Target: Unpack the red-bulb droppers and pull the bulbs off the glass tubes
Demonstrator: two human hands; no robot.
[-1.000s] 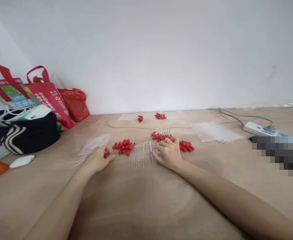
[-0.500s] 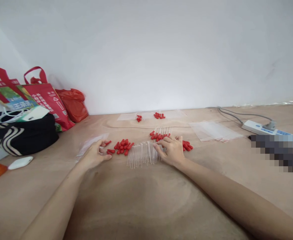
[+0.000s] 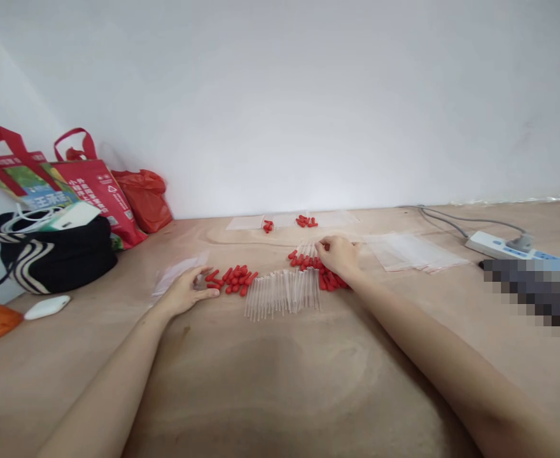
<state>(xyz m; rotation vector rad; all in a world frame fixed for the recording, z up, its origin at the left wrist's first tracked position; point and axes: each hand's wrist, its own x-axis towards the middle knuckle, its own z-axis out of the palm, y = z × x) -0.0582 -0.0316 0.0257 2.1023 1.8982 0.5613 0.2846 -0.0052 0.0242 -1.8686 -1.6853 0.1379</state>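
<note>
My left hand (image 3: 184,292) rests at the left of a heap of red rubber bulbs (image 3: 236,277), thumb and fingers apart around the nearest ones. Beside that heap lies a row of clear thin tubes (image 3: 280,296), side by side. Past them, my right hand (image 3: 340,256) reaches over a second row of clear tubes with red bulbs (image 3: 306,259) at their near ends. Its thumb and index finger are pinched together by those tubes; what they hold, if anything, I cannot make out. More red bulbs (image 3: 330,280) lie under the right wrist.
Clear plastic bags (image 3: 411,251) lie at the right, with others (image 3: 179,270) behind my left hand. Further back are small groups of red bulbs (image 3: 306,221). A power strip (image 3: 494,243) sits far right; a black bag (image 3: 65,254) and shopping bags (image 3: 98,197) stand left.
My right hand has moved back and slightly right, off the front row of tubes, to the row behind. The left hand stays by the bulbs. The view has shifted slightly.
</note>
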